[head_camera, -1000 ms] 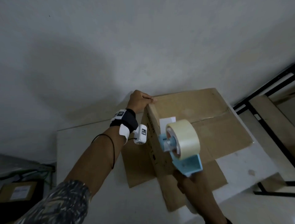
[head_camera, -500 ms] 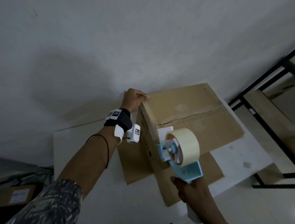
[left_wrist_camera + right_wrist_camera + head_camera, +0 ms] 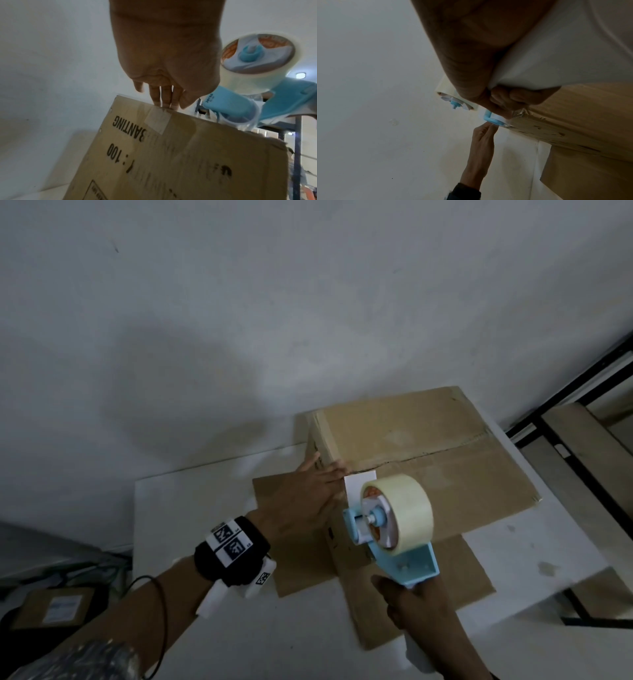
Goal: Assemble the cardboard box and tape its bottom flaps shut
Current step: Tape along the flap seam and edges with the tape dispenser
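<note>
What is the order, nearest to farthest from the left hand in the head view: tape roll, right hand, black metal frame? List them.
From the left hand, which presses on the box's edge:
1. Tape roll, just to its right, above the box.
2. Right hand, lower right, gripping the tape dispenser.
3. Black metal frame, far right, beyond the table.

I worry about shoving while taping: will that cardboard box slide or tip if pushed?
The cardboard box looks empty and light, so it probably slides easily on the smooth white table. Its broad base likely resists tipping. The left hand pressed against its side should steady it.
</note>
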